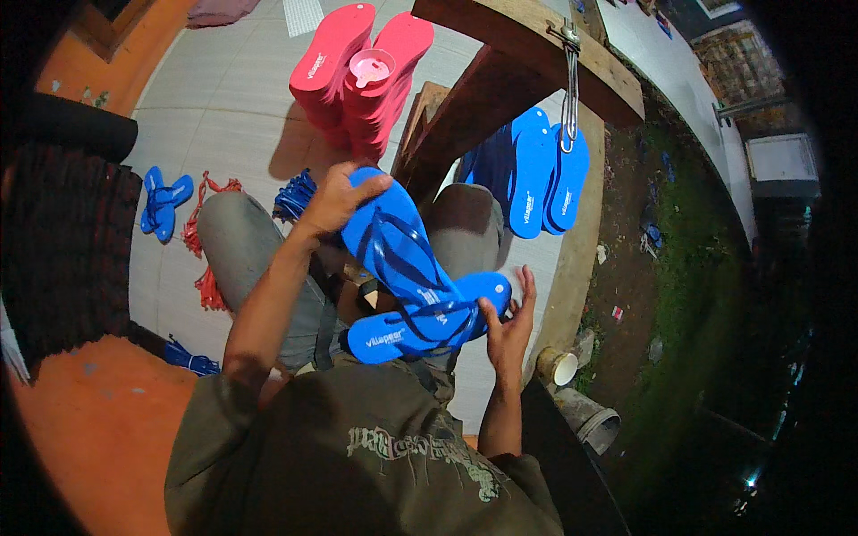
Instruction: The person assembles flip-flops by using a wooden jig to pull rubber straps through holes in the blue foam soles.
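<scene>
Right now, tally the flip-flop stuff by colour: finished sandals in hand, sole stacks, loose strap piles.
Blue sandals in the hands: 2
Blue sole stacks: 1
Red sole stacks: 2
Blue strap piles: 3
Red strap piles: 1
Total: 9

A small sandal workshop: stacked red soles [362, 76], blue soles [532, 174], loose straps [204, 259].

Two blue flip-flops [420, 286] cross at the centre, one stack of red soles [362, 71] rises at twelve o'clock, one stack of blue soles [532, 174] leans at one o'clock, and one blue strap bundle [164, 204] lies at nine o'clock.
</scene>
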Action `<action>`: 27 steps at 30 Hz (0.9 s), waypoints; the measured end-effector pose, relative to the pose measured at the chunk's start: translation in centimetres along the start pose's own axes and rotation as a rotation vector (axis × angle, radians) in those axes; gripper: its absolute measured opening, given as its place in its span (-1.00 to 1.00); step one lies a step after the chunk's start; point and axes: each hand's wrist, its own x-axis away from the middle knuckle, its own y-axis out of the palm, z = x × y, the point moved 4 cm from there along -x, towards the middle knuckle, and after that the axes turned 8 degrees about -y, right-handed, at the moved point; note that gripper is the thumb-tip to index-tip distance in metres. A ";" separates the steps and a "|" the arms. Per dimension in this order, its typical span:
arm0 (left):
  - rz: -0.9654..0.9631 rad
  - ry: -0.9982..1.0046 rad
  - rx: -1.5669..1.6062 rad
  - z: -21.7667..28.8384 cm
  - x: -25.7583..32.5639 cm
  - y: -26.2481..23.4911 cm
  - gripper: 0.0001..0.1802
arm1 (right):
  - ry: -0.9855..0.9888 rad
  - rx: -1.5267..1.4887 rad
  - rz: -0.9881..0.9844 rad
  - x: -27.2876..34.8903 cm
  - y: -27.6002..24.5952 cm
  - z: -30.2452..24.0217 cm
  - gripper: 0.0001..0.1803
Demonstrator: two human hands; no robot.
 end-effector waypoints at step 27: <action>1.077 0.420 1.216 -9.4 13.4 -26.2 -0.59 | -0.488 0.491 -0.126 -3.2 3.2 -2.0 -0.71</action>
